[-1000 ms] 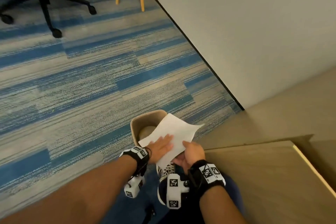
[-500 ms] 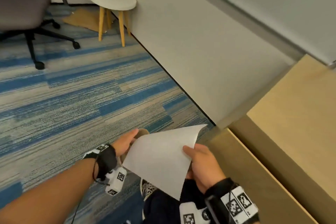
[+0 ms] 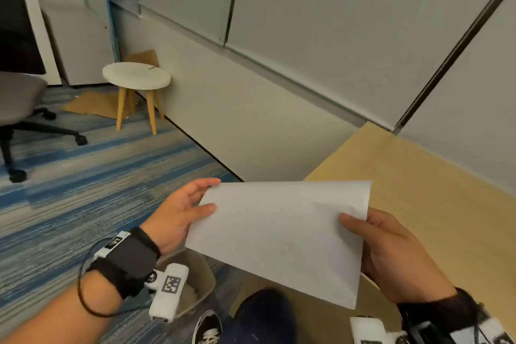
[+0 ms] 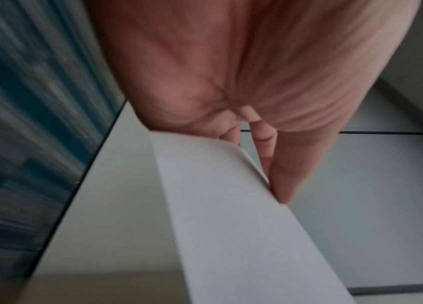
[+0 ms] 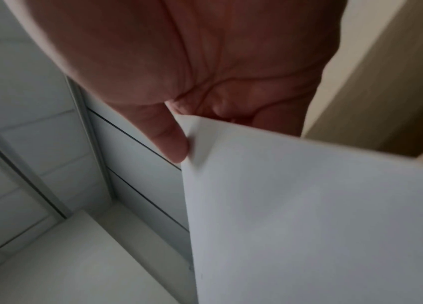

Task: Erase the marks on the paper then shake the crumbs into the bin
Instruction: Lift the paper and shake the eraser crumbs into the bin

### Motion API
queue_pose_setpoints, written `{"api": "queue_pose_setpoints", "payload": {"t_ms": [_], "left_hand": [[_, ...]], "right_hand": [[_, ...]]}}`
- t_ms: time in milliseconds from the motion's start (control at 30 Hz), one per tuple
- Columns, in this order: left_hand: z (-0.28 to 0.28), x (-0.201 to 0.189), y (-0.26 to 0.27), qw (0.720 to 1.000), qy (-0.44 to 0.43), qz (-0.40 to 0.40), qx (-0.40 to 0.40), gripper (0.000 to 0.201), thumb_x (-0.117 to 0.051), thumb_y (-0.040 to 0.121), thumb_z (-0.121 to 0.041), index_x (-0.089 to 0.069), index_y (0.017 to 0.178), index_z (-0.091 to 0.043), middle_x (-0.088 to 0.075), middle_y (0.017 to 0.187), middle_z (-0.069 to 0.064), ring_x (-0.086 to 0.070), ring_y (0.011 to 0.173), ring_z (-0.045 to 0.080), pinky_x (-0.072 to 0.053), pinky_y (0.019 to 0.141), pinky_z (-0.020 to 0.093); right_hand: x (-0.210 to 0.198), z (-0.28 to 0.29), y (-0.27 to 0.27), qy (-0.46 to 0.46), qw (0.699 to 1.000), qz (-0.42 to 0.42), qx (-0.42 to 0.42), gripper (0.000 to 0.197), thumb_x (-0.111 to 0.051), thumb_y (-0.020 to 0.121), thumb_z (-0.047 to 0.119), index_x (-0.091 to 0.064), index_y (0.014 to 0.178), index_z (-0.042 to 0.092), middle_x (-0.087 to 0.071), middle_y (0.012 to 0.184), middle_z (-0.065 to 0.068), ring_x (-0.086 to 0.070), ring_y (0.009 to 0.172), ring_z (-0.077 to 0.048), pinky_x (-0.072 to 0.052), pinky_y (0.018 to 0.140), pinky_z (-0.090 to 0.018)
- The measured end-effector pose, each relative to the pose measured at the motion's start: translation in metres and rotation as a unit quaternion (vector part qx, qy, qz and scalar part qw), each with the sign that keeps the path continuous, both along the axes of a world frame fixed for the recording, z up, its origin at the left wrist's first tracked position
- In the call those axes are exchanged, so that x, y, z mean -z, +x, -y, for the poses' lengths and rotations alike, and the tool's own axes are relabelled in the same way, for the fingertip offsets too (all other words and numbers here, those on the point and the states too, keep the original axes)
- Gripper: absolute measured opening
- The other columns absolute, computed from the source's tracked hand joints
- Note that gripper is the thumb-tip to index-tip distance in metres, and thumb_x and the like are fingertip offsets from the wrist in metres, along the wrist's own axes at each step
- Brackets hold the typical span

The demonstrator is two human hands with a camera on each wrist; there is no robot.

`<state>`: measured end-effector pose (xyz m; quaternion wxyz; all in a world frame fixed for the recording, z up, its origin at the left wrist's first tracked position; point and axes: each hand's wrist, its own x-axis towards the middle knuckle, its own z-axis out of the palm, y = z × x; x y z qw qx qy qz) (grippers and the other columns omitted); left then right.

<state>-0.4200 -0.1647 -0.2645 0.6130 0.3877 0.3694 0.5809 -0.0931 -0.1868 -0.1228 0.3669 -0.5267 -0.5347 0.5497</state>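
Paper (image 3: 282, 237) hangs in the air between both hands, raised in front of the person and tilted, its long axis running left to right across the view. The left hand (image 3: 178, 215) pinches the left edge, thumb on the near face and fingers behind; the left wrist view shows the fingers (image 4: 278, 170) pressed against the sheet's curled edge. The right hand (image 3: 391, 254) pinches the right edge the same way, its thumb laid on the near face. No marks show on the side facing the camera.

The relation that matters is vertical: the bin (image 3: 201, 285) sits low and near, under the left wrist and just below the sheet's lower left part, beside the person's shoe (image 3: 208, 328). The left hand is the nearer one to it. Any further shake would, in my judgement, need the sheet tipped down and to the left; the wooden desk (image 3: 418, 176) lies to the right, under the sheet's far right corner.

Compared with half a second ago, the sheet is higher and turned flatter toward the camera, the left hand has come off the bin side to grip the edge, and the view has lifted toward the wall.
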Motion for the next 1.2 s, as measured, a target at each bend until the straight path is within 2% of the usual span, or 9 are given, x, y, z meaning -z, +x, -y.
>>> {"api": "queue_pose_setpoints", "payload": {"t_ms": [167,400,533,633,700,800,967,1133,1200], "left_hand": [[-0.012,-0.046,0.043,0.995,0.078,-0.023,0.053,0.072,-0.094,0.058,-0.031,-0.067,0.123,-0.018,-0.062,0.132,0.008,-0.061,0.119,0.031,-0.054,0.094,0.045],[-0.028,-0.055,0.079,0.980,0.077,-0.179,-0.035,0.063,-0.084,0.065,-0.052,-0.064,0.120,-0.030,-0.065,0.125,0.009,-0.065,0.109,0.030,-0.056,0.089,0.047],[0.014,-0.033,0.076,0.841,0.178,-0.491,-0.143,0.058,-0.048,0.095,-0.058,-0.034,0.148,-0.038,-0.014,0.160,-0.018,-0.012,0.147,0.008,-0.019,0.117,0.042],[0.055,-0.008,0.094,0.755,0.237,-0.611,0.025,0.072,-0.029,0.098,-0.063,0.003,0.156,-0.035,0.019,0.161,-0.019,0.019,0.148,0.007,0.008,0.119,0.040],[0.061,0.035,0.088,0.710,0.114,-0.678,0.149,0.082,-0.008,0.088,-0.078,0.019,0.152,-0.035,0.031,0.156,-0.020,0.023,0.147,0.009,0.012,0.119,0.045],[0.051,0.086,0.043,0.714,-0.210,-0.656,0.125,0.099,0.000,0.074,-0.089,0.012,0.155,-0.032,0.025,0.160,-0.005,0.013,0.150,0.028,0.003,0.118,0.057],[0.047,0.085,0.062,0.796,0.008,-0.592,0.128,0.082,-0.003,0.081,-0.084,0.010,0.152,-0.045,0.023,0.157,-0.021,0.021,0.146,0.004,0.010,0.118,0.041],[0.021,0.152,0.051,0.761,-0.224,-0.578,0.190,0.062,-0.018,0.098,-0.066,0.009,0.150,-0.046,0.014,0.162,-0.006,0.026,0.146,0.011,-0.001,0.118,0.055],[0.019,0.159,0.053,0.817,-0.191,-0.527,0.131,0.076,-0.014,0.088,-0.079,0.001,0.154,-0.043,0.010,0.162,-0.011,0.010,0.151,0.023,0.000,0.119,0.053]], "right_hand": [[-0.033,0.018,0.047,0.044,0.995,-0.057,0.068,0.026,-0.052,0.100,0.006,-0.073,0.110,-0.006,-0.078,0.105,-0.023,-0.079,0.081,-0.031,-0.064,0.061,-0.034],[-0.016,0.021,0.063,0.056,0.993,-0.075,0.071,0.028,-0.050,0.104,0.009,-0.071,0.118,-0.003,-0.076,0.114,-0.022,-0.075,0.101,-0.040,-0.061,0.090,-0.051],[0.041,0.000,0.007,0.043,0.999,-0.005,0.033,0.026,-0.048,0.107,0.010,-0.073,0.116,0.005,-0.080,0.110,-0.011,-0.076,0.101,-0.032,-0.060,0.091,-0.046],[0.097,-0.022,-0.046,0.010,0.998,0.060,0.022,0.028,-0.049,0.105,0.008,-0.076,0.103,0.013,-0.081,0.099,-0.008,-0.077,0.094,-0.030,-0.061,0.089,-0.050],[0.133,-0.036,-0.072,-0.017,0.996,0.083,0.030,0.028,-0.050,0.101,0.010,-0.077,0.094,0.009,-0.079,0.092,-0.014,-0.075,0.091,-0.039,-0.060,0.086,-0.054],[0.176,-0.054,-0.097,-0.040,0.992,0.114,0.025,0.034,-0.052,0.088,0.031,-0.074,0.091,0.004,-0.076,0.089,-0.019,-0.072,0.091,-0.045,-0.059,0.081,-0.047],[0.207,-0.061,-0.112,-0.031,0.980,0.197,0.005,0.033,-0.046,0.099,0.012,-0.079,0.098,0.007,-0.078,0.096,-0.012,-0.073,0.092,-0.032,-0.060,0.086,-0.041],[0.230,-0.060,-0.119,-0.078,0.967,0.240,0.023,0.032,-0.047,0.100,0.007,-0.078,0.099,0.001,-0.076,0.102,-0.018,-0.070,0.094,-0.034,-0.056,0.082,-0.034],[0.238,-0.061,-0.121,-0.079,0.968,0.238,0.018,0.032,-0.046,0.100,0.006,-0.078,0.099,0.001,-0.076,0.101,-0.017,-0.070,0.093,-0.034,-0.056,0.080,-0.034]]}}
